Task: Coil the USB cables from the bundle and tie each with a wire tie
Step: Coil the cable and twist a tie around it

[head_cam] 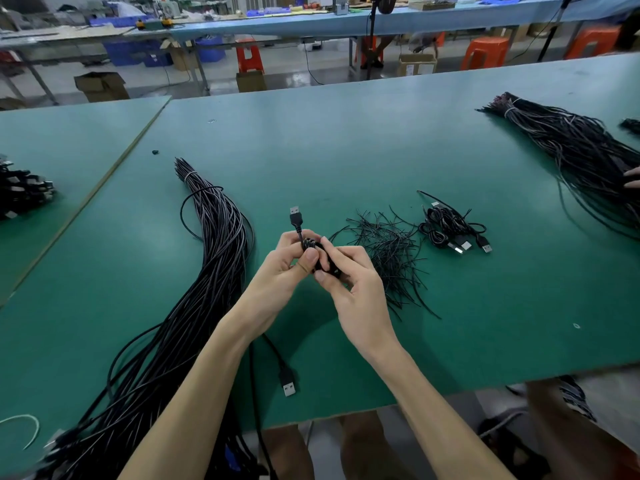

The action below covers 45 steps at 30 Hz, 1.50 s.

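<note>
- A coiled USB cable (317, 254) is being held between both hands, just above the middle of the green table (346, 140), with its plug (295, 216) sticking up out of the top of the coil.
- The left hand (287, 258) is pinching the coil, with the thumb curling over the front and the fingers wrapping behind.
- The right hand (349, 275) is gripping the coil's right side with curled fingers. Whether a tie is already passing round the loops is too small to tell.
- A loose heap of black wire ties (391, 251) is lying on the table just right of the hands, within easy reach.
- Beyond the ties, a few finished coils (450, 226) are resting together with their plugs pointing toward the near edge. Only these few seem to be done.
- The main bundle (214, 244) is lying left of the hands, thick and long, bound by a pale band near its far end and running off the near edge. Most of the work appears to be waiting there.
- A loose plug (288, 382) is lying near the table edge, beside the left forearm.
- Farther out, a second bundle (571, 143) is stretching across the far right, with another person's hand (632, 178) touching it.
- On the neighbouring table (69, 140) at the left, a dark heap of cables (20, 192) is sitting.
</note>
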Each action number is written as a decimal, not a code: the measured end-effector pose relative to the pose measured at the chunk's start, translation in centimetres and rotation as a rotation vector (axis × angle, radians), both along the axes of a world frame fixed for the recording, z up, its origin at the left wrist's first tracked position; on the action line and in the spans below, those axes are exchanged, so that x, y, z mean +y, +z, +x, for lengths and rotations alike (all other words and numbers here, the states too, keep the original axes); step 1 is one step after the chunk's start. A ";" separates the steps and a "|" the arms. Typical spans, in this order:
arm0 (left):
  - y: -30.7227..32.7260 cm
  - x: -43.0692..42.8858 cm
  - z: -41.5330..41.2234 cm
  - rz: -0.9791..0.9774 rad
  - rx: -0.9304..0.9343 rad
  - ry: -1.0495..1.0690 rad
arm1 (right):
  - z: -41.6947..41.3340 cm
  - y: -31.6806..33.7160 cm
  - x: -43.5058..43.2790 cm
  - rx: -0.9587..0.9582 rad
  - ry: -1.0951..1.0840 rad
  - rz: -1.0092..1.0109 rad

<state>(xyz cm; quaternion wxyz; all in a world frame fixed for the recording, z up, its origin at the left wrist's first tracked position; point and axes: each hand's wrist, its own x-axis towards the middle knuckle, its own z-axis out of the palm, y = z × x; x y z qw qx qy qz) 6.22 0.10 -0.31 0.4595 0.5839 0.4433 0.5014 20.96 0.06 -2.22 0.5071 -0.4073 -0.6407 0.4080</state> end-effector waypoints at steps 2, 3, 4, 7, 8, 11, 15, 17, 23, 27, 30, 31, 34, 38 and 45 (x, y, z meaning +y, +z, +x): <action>-0.1 0.0 -0.1 0.023 -0.022 -0.021 | 0.0 0.1 -0.1 0.031 -0.006 -0.006; -0.2 0.1 -0.2 0.021 -0.035 -0.020 | 0.0 0.1 -0.1 0.041 -0.012 -0.006; -0.2 0.1 -0.2 0.012 -0.049 -0.016 | 0.0 0.1 -0.1 0.045 -0.015 -0.006; -0.1 0.0 -0.2 -0.002 -0.082 0.015 | -0.2 0.1 -0.1 0.017 -0.008 0.002; 0.0 0.0 -0.2 0.004 -0.071 0.036 | -0.2 0.1 -0.2 0.005 0.002 0.000; -0.2 0.2 -0.3 0.002 0.036 0.131 | -0.3 0.3 -0.4 -0.012 0.033 -0.046; -0.3 0.1 -0.5 -0.078 -0.021 0.036 | -0.1 0.4 -0.4 -0.014 -0.015 -0.044; -0.3 0.0 -0.5 -0.102 -0.074 -0.026 | 0.0 0.3 -0.4 -0.015 -0.029 -0.041; -0.4 0.0 -0.6 -0.146 -0.121 -0.010 | 0.0 0.2 -0.5 -0.049 -0.045 0.009; -0.4 0.0 -0.6 -0.139 -0.138 0.019 | 0.0 0.1 -0.7 -0.028 -0.084 0.003; -0.3 0.0 -0.5 -0.125 -0.135 0.030 | -0.1 -0.2 -0.8 -0.071 -0.119 0.040; -0.3 -0.1 -0.5 -0.124 -0.145 0.034 | -0.1 -0.1 -0.8 -0.065 -0.118 0.035; -0.3 0.0 -0.5 -0.126 -0.156 0.043 | -0.3 -0.2 -0.7 -0.067 -0.122 0.028; -0.2 0.0 -0.5 -0.138 -0.150 0.036 | -0.1 -0.4 -0.4 -0.035 -0.108 0.030; -0.1 -0.1 -1.2 -0.175 -0.183 0.023 | 0.0 -0.3 -0.3 0.005 0.024 -0.005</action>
